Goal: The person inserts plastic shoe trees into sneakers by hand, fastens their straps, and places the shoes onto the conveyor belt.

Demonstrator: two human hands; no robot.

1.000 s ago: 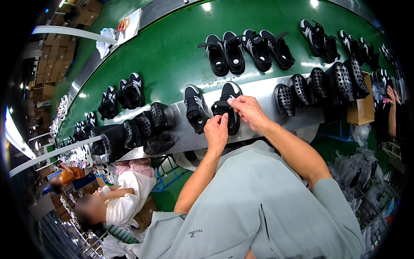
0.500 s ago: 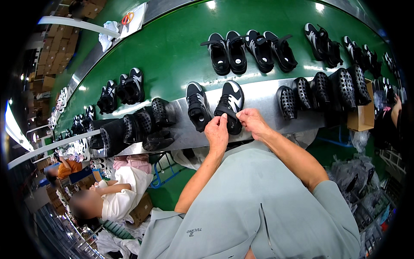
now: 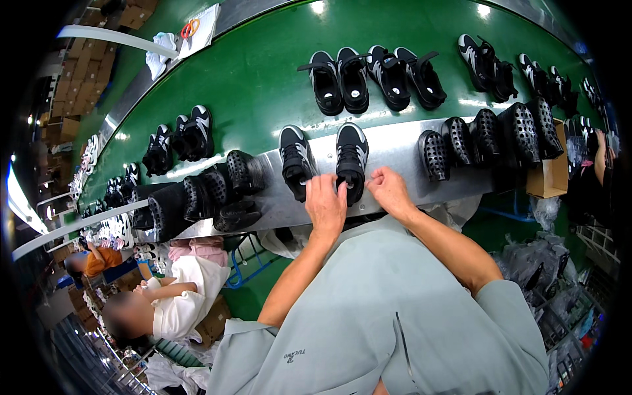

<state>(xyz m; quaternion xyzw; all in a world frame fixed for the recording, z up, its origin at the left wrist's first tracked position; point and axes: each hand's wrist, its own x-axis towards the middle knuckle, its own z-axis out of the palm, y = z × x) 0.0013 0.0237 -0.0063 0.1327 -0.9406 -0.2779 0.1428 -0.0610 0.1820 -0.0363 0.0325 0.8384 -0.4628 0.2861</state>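
Metal ledge (image 3: 395, 148): blk dotted pcs (image 3: 484, 135) flank shoe pr (image 3: 351, 143).

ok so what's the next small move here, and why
Perhaps bring the right hand in against the heel of the black shoe between the hands: the left hand is by the heel's left side, while the right sits just apart on the other, so that side looks unsupported.

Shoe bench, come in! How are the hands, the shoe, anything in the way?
Left hand beside the heel end of a black shoe; right hand just right of it. Shoe sole-down, toe pointing away. Second shoe close by the left hand.
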